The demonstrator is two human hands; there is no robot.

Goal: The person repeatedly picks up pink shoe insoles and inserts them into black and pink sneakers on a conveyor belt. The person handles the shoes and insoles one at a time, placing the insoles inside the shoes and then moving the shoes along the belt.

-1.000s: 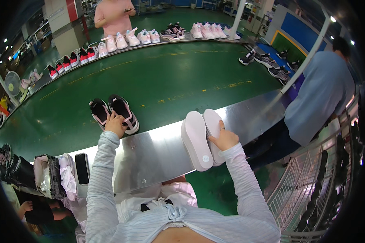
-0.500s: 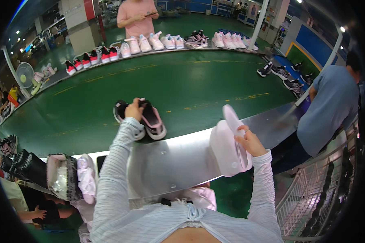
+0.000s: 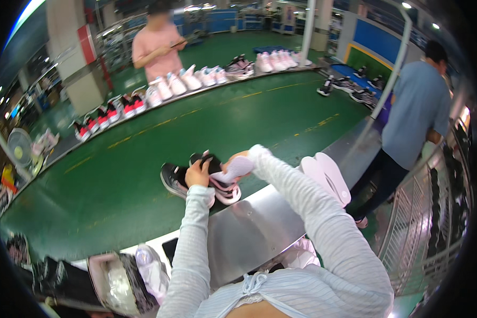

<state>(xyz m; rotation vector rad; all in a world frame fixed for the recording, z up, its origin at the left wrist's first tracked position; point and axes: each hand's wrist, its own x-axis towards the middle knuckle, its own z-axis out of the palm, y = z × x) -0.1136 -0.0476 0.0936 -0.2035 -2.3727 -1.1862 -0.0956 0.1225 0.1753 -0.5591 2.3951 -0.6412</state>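
Observation:
A pair of black and pink sneakers stands on the green belt in front of me, the left sneaker close against the right sneaker. My left hand is closed on the upper of the right sneaker, near its opening. From the right, my right hand reaches across and grips a pale pink insole. The insole lies tilted over that sneaker's opening; how far it is inside I cannot tell. Beside my right forearm, more pale insoles lie in a stack on the metal ledge.
The metal ledge runs along my side of the green belt. At its left lie a box, a wrapped white shoe and a dark phone. Rows of shoes line the far edge. One co-worker stands right, another opposite.
My right hand has moved left from the insole stack to the sneakers, carrying one insole. My left hand stays on the shoe. The view has turned, and the right co-worker stands more upright.

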